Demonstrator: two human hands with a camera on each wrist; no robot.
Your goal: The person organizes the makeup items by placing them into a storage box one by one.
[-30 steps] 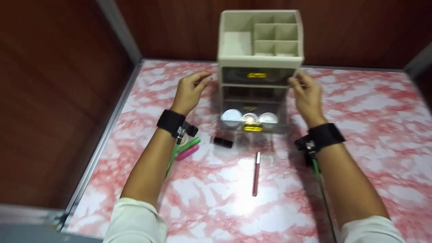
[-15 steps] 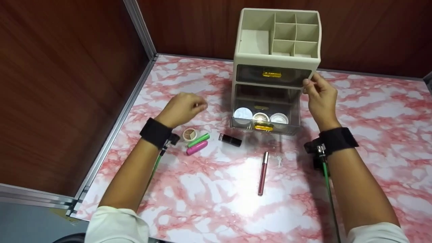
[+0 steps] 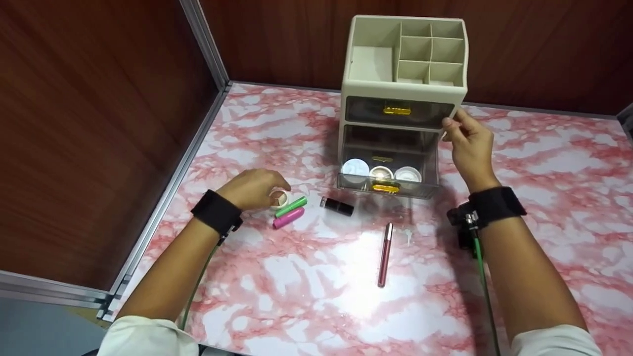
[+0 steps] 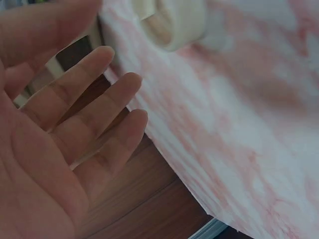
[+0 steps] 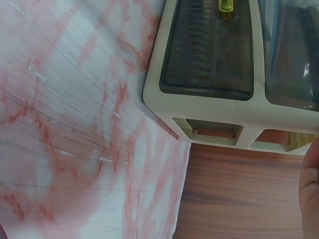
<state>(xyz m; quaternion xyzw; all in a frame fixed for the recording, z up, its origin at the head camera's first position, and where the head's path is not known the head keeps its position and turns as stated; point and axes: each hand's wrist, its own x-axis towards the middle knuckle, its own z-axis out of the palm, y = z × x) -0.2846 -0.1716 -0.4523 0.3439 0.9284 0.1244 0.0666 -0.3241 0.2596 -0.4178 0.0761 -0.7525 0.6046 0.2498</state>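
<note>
Loose-fingered left hand (image 3: 254, 189) by round palette (image 3: 282, 199), 2 tubes (image 3: 291, 207) alongside, right hand (image 3: 470, 143) gripping organizer (image 3: 405, 88), drawer (image 3: 415, 190) out

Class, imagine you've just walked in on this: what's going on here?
A person is handling make-up at a cream organizer. Their right hand holds its right edge. A see-through drawer stands pulled out, with three round containers in it. The left hand is at a small round pot on the table; whether it touches it is unclear. Beside the pot lie a green tube and a pink tube.
</note>
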